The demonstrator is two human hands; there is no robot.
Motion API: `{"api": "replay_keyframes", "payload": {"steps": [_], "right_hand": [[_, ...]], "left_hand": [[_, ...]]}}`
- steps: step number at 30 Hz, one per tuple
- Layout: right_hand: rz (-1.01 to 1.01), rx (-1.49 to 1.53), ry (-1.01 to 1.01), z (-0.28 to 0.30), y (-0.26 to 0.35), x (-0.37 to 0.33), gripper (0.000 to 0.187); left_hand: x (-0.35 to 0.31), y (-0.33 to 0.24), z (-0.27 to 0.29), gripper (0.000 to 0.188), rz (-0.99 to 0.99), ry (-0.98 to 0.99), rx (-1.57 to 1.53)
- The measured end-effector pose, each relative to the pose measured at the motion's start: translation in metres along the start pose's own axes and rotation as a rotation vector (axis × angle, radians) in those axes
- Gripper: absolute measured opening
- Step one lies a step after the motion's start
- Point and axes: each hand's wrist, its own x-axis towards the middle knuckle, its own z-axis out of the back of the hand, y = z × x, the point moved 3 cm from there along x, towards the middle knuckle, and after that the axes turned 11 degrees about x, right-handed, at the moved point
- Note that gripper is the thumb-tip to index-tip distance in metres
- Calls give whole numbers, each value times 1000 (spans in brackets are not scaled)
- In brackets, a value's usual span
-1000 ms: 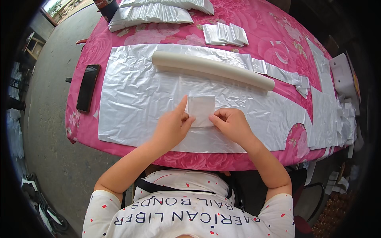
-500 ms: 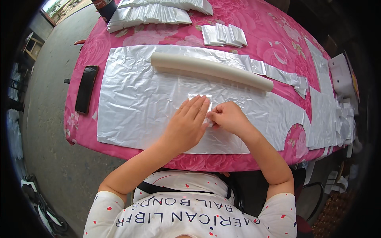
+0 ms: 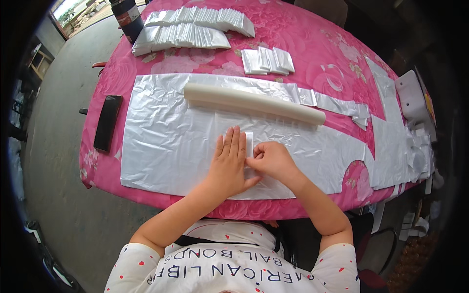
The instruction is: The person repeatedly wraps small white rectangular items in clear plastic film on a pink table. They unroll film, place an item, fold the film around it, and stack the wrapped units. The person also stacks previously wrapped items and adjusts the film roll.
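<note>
My left hand (image 3: 228, 163) lies flat, fingers stretched out, over a small folded silvery-white plastic bag (image 3: 249, 142). Most of that bag is hidden under the palm; only a strip shows along its right side. At this right edge, my right hand (image 3: 272, 160) is curled with thumb and forefinger pinched at the plastic. Beneath both hands spreads a large silvery plastic bag (image 3: 161, 146), flat and creased, with a rounded cutout at its right end. A long pale tube (image 3: 254, 104) rests across it, just beyond my hands.
Two rows of folded plastic bags (image 3: 188, 36) stand at the far left beside a dark bottle (image 3: 128, 19). Several more (image 3: 267, 61) lie at the far middle. A phone (image 3: 107, 123) sits at the left. More plastic sheets (image 3: 388, 151) and a white container (image 3: 412, 96) are at the right.
My left hand has straightened, its fingers now pointing away from me and its thumb spread. The right hand has slid slightly along the folded bag's edge. The whole view has shifted a little.
</note>
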Motion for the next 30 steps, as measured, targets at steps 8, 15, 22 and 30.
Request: {"api": "replay_keyframes", "payload": {"steps": [8, 15, 22, 30], "right_hand": [[138, -334, -109, 19, -4, -14, 23], [592, -473, -236, 3, 16, -21, 28], [860, -552, -164, -51, 12, 16, 56], [754, -266, 160, -155, 2, -27, 60]], "left_hand": [[5, 0, -2, 106, -10, -20, 28], [-11, 15, 10, 93, -57, -360, -305], [-117, 50, 18, 38, 238, 370, -1521], [-191, 55, 0, 39, 940, 453, -1610]]}}
